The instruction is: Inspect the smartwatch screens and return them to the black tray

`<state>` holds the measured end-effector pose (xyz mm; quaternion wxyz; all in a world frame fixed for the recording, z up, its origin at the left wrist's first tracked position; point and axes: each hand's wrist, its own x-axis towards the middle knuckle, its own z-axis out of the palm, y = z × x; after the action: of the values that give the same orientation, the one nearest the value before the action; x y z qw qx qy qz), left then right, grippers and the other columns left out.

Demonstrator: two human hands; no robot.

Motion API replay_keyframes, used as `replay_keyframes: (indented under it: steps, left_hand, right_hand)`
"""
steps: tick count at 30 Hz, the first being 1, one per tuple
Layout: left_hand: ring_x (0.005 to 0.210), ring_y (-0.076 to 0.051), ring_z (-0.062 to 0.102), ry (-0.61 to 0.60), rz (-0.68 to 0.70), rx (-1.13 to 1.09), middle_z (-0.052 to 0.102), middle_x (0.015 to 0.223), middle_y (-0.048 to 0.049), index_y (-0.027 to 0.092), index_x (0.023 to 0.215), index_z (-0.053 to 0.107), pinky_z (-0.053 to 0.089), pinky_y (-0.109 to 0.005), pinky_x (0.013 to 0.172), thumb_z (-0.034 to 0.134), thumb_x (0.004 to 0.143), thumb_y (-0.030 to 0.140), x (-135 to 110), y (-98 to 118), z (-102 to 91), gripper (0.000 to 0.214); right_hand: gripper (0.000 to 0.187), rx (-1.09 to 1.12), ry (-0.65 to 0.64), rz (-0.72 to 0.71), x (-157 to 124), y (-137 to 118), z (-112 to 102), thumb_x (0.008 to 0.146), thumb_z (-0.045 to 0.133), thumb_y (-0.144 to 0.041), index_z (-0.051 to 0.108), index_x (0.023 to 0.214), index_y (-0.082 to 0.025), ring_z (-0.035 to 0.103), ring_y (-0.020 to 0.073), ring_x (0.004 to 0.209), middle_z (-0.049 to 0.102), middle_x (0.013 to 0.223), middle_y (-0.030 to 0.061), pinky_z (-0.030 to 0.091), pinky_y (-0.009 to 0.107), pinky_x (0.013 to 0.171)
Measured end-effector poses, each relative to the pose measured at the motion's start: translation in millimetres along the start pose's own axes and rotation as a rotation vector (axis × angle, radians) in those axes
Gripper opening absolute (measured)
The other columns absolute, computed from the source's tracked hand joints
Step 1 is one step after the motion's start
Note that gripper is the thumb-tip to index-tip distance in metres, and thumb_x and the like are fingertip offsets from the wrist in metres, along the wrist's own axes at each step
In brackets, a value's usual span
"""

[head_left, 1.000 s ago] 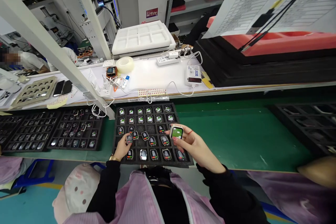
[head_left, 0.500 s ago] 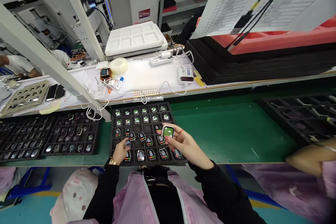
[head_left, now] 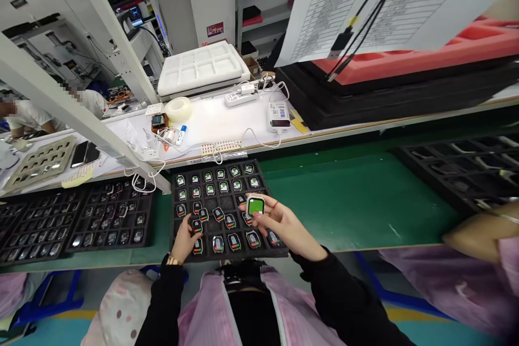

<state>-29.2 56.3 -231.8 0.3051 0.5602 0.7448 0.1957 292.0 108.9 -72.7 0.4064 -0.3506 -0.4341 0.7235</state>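
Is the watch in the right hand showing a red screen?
No, the watch held up by the right hand shows a bright green screen.

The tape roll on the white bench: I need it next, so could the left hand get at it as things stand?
Probably not freely: the left hand is down on a watch in the black tray, and the tape roll sits far beyond it, across white cables.

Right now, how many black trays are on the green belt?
4: centre tray, near-left tray, far-left tray, and right tray, cut off by the frame. More may lie out of view.
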Motion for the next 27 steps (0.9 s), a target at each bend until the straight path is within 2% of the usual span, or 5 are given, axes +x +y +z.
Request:
replay_keyframes:
  steps: [4, 8, 14, 19, 27]
  left_hand:
    - [0.073, -0.016, 0.056, 0.111, -0.106, 0.025, 0.053, 0.084, -0.0016, 0.013, 0.125, 0.048, 0.049, -0.033, 0.073, 0.054, 0.088, 0.038, 1.1, -17.0, -5.2, 0.045]
    - [0.087, -0.017, 0.059, 0.111, -0.178, 0.068, 0.06, 0.097, -0.0054, 0.014, 0.106, 0.058, 0.052, -0.037, 0.081, 0.055, 0.091, 0.036, 4.8, -29.1, -10.2, 0.027]
    - [0.095, -0.019, 0.061, 0.041, -0.258, 0.128, 0.061, 0.107, -0.0077, 0.014, 0.109, 0.059, 0.053, -0.04, 0.084, 0.057, 0.09, 0.036, 17.9, -31.1, -7.9, 0.029]
    - [0.098, -0.02, 0.06, 0.014, -0.292, 0.153, 0.059, 0.114, -0.009, 0.015, 0.115, 0.056, 0.054, -0.041, 0.084, 0.058, 0.09, 0.037, 24.0, -29.4, -7.8, 0.034]
    - [0.097, -0.02, 0.061, -0.076, -0.368, 0.22, 0.06, 0.112, -0.0085, 0.014, 0.114, 0.057, 0.054, -0.04, 0.084, 0.058, 0.09, 0.035, 32.9, -26.4, -11.2, 0.031]
  right_hand:
    - [0.055, 0.058, -0.033, -0.011, -3.6, 1.2, -4.9, 0.083, 0.07, -0.043, 0.05, 0.129, -0.022, 0.058, 0.0175, 0.076, 0.06, 0.122, 0.0151, 0.046, 0.025, 0.051]
    - [0.056, 0.048, -0.038, -0.019, -4.6, 0.9, -3.0, 0.081, 0.071, -0.043, 0.049, 0.129, -0.023, 0.059, 0.018, 0.077, 0.059, 0.124, 0.0147, 0.047, 0.025, 0.05]
    - [0.054, 0.014, -0.03, -0.029, -5.8, 0.1, 2.7, 0.081, 0.073, -0.041, 0.05, 0.126, -0.021, 0.056, 0.015, 0.07, 0.062, 0.119, 0.0152, 0.045, 0.024, 0.05]
    - [0.049, 0.079, -0.05, -0.041, -8.6, 1.6, -0.8, 0.085, 0.068, -0.042, 0.052, 0.126, -0.023, 0.057, 0.0164, 0.074, 0.061, 0.122, 0.014, 0.045, 0.024, 0.05]
    - [0.052, 0.122, -0.086, -0.068, -12.2, 3.7, -6.8, 0.084, 0.069, -0.034, 0.049, 0.13, -0.021, 0.058, 0.0154, 0.075, 0.06, 0.123, 0.0155, 0.047, 0.024, 0.053]
